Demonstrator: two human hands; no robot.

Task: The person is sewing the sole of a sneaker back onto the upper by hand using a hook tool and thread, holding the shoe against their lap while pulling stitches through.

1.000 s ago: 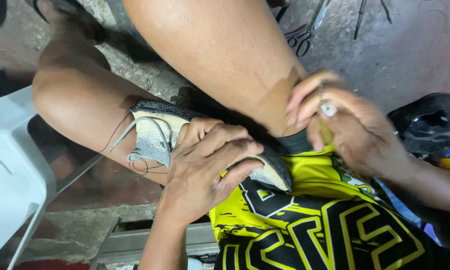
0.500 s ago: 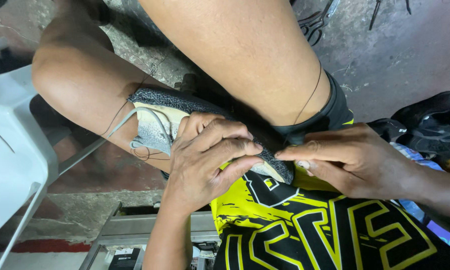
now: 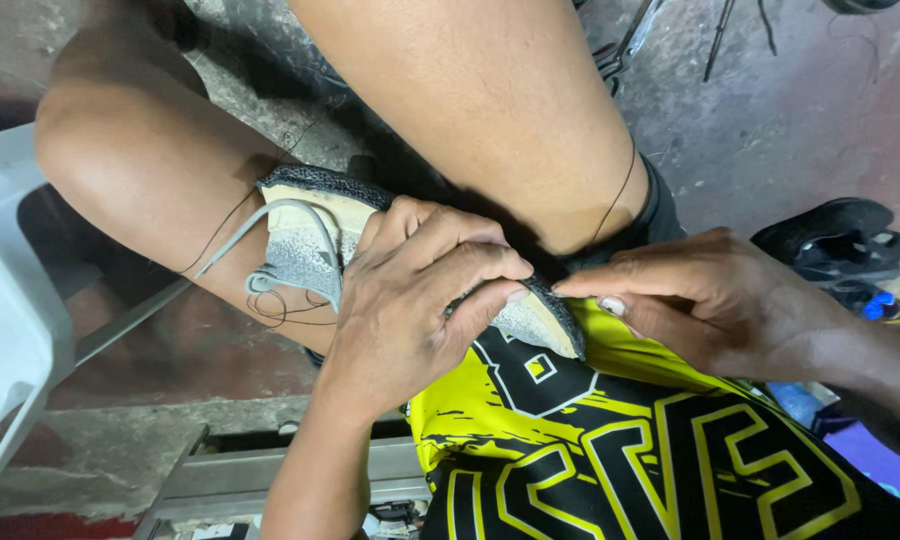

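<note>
A grey knit shoe [image 3: 305, 250] with a dark speckled sole edge and pale laces lies wedged between my bare knees, toe pointing right. My left hand [image 3: 410, 300] is clamped over its middle, fingers curled around the sole edge. My right hand [image 3: 715, 300] rests at the toe end, fingertips pinched together against the sole rim; whatever small thing they pinch is hidden. A thin dark thread [image 3: 625, 185] runs up from near the right hand across my thigh. More loose thread hangs by the laces.
A yellow and black shirt [image 3: 610, 450] covers my lap. A white plastic chair [image 3: 5, 330] stands at the left. Dark sandals [image 3: 840, 245] lie on the concrete floor at the right, metal tools [image 3: 620, 50] at the top, a metal frame [image 3: 270, 475] below.
My right hand came down from a raised position above the thigh to the shoe's toe end. The left hand kept its hold on the shoe.
</note>
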